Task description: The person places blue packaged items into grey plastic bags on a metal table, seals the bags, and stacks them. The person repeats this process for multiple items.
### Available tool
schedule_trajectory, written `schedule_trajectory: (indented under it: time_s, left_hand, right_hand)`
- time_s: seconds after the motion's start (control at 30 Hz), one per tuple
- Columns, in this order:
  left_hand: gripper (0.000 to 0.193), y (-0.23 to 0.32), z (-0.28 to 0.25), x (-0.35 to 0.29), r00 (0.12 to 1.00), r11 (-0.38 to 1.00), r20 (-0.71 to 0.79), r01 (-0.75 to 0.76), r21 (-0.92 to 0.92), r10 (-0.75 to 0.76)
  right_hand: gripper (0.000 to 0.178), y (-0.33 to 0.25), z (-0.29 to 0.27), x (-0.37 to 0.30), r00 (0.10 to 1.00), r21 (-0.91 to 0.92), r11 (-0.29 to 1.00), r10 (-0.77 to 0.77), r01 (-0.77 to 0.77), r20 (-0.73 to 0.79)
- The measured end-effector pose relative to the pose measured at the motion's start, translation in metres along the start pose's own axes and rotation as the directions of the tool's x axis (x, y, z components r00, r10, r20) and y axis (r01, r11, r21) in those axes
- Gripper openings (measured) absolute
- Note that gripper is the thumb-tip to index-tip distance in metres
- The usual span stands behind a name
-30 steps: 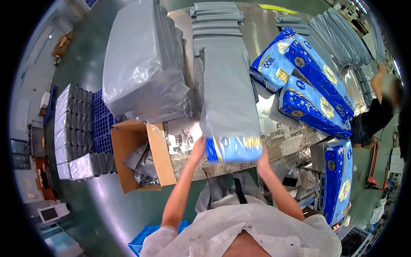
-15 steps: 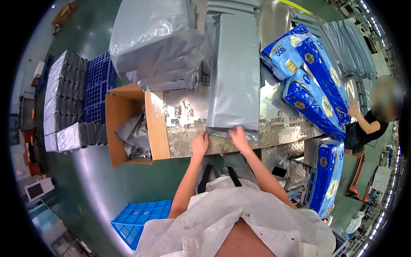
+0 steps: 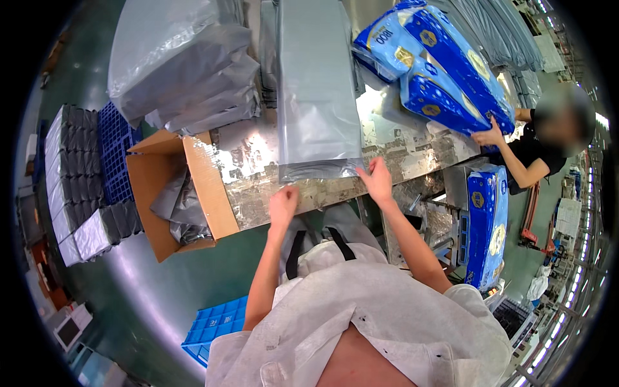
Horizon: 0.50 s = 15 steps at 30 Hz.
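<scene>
A stack of long grey plastic bags (image 3: 317, 97) lies on the worn metal worktable (image 3: 258, 151), with the open, see-through end toward me. My right hand (image 3: 377, 182) is at the near right corner of the top bag, fingers curled and thumb against the film; it looks pinched on that corner. My left hand (image 3: 284, 204) is closed just short of the bag's near left corner, at the table's front edge. Nothing shows in its curled fingers.
Left of the bags are a high pile of grey bags (image 3: 184, 64) and an open cardboard box (image 3: 213, 193) holding crumpled film. Blue tissue packs (image 3: 445, 97) lie at the right, where a co-worker's hand (image 3: 491, 134) touches one. Another pack (image 3: 487, 226) stands upright below; a blue crate (image 3: 216, 322) sits behind left.
My view has shifted, moving the table scene left and up. My left hand has come away from the bag's edge, and my right hand has moved to its right corner. The co-worker has reached further in.
</scene>
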<state>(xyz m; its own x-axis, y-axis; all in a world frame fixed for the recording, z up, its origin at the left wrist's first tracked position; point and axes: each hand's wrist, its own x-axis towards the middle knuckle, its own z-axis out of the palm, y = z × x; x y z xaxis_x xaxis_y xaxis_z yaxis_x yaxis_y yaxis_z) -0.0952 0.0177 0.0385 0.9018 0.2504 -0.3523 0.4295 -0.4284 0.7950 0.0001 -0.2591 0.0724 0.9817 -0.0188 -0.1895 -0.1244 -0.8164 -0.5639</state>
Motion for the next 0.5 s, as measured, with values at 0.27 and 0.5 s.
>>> schedule_trajectory:
  time_s: [0.27,0.5]
  left_hand:
    - [0.034,0.097,0.112,0.047,0.812,0.787,0.581,0.392,-0.476,-0.054]
    - [0.038,0.117,0.145,0.070,0.768,0.443,0.586,0.634,-0.634,-0.260]
  right_hand:
    - [0.024,0.034,-0.005,0.042,0.945,0.458,0.849,0.129,-0.262,0.301]
    - [0.026,0.037,-0.013,0.061,0.967,0.516,0.852,-0.048,-0.092,0.252]
